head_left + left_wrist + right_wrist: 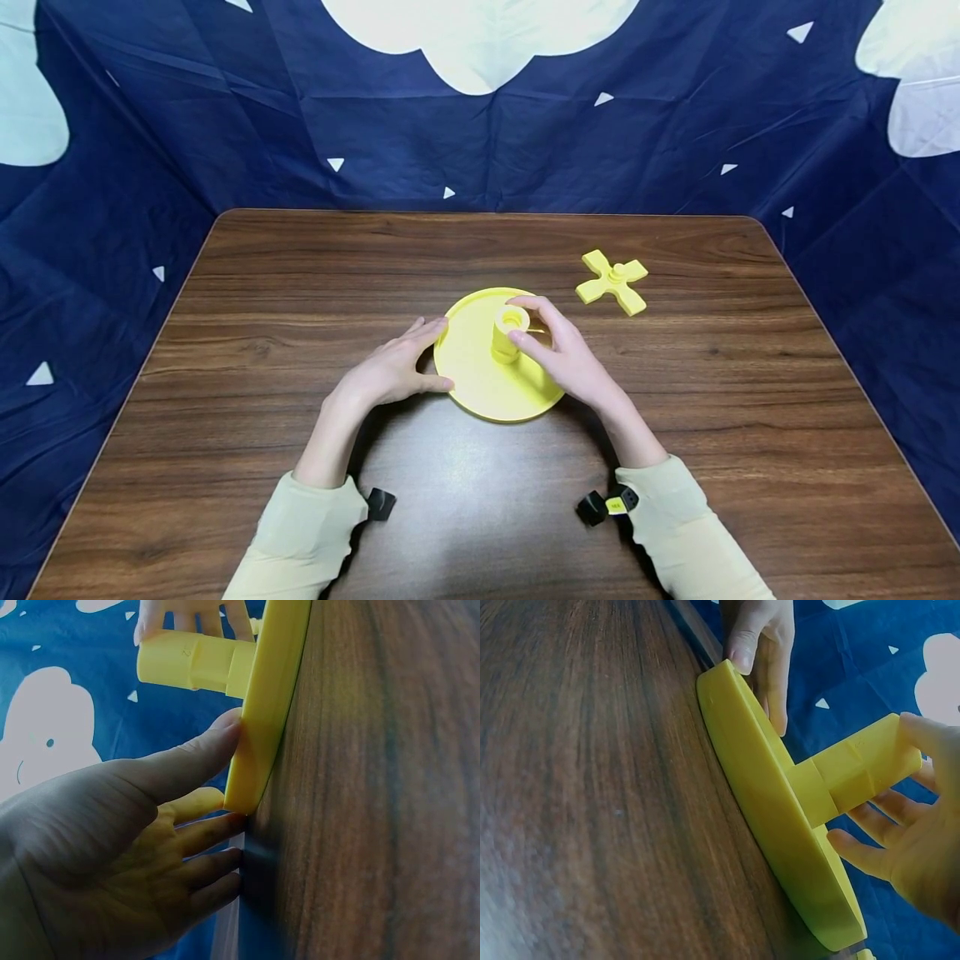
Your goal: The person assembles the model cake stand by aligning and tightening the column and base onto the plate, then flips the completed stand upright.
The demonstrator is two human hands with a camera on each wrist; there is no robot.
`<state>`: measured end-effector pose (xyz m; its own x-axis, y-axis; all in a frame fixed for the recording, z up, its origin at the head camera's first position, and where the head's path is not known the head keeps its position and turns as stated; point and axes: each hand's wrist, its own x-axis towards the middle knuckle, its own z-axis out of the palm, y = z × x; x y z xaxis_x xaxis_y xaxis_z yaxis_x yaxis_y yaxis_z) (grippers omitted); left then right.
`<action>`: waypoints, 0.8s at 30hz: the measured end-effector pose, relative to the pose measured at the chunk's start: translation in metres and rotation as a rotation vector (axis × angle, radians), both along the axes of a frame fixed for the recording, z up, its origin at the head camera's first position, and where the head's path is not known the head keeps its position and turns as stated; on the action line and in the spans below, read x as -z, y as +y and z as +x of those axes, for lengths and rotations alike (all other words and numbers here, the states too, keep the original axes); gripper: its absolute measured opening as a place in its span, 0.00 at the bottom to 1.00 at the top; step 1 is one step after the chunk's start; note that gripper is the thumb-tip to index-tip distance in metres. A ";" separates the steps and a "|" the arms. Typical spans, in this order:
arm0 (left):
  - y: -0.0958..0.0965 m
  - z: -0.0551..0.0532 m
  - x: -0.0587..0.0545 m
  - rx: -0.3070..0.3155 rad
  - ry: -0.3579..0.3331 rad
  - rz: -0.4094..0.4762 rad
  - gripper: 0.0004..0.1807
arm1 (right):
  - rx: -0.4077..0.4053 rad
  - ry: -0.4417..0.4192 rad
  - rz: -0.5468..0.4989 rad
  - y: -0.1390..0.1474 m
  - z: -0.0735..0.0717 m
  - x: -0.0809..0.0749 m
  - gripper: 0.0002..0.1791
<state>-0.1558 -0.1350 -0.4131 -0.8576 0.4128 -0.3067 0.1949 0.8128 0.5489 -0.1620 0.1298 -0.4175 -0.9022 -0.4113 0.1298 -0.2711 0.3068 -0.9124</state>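
A yellow round disc [472, 371] with a low raised rim lies flat on the table. From its middle rises a yellow hollow cylinder [503, 343], upright, with seams along its side in the right wrist view. My left hand [388, 371] rests against the disc's left rim, thumb and fingers spread and fairly straight. The thumb [199, 754] touches the rim in the left wrist view. My right hand [568, 357] holds the cylinder's top between thumb and index finger. Its other fingers are partly behind the cylinder [859, 769].
A yellow cross-shaped piece [617, 283] with a small round knob lies behind and right of the disc. The brown wooden table [262, 275] has rounded far corners. A dark blue cloth [247, 150] with white shapes hangs around it.
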 end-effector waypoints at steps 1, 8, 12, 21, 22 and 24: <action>0.000 0.000 0.000 0.001 0.002 0.000 0.52 | -0.006 -0.004 -0.001 0.000 0.000 0.000 0.25; -0.001 0.000 0.001 0.007 0.021 0.019 0.51 | -0.048 -0.027 -0.002 -0.001 0.001 -0.001 0.27; -0.001 0.000 0.001 0.009 0.019 0.019 0.51 | -0.041 -0.013 0.005 -0.001 0.001 -0.002 0.26; -0.001 0.001 -0.001 0.010 0.019 0.023 0.51 | -0.017 0.018 0.029 -0.002 0.001 -0.001 0.24; -0.001 0.001 -0.001 0.014 0.022 0.023 0.51 | -0.012 0.020 0.031 -0.002 0.002 -0.001 0.24; -0.001 0.001 -0.001 0.006 0.019 0.024 0.51 | -0.007 0.022 0.028 -0.003 0.001 0.000 0.25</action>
<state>-0.1546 -0.1359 -0.4125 -0.8605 0.4253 -0.2806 0.2106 0.7983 0.5643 -0.1608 0.1270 -0.4175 -0.8963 -0.4216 0.1377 -0.2932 0.3302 -0.8972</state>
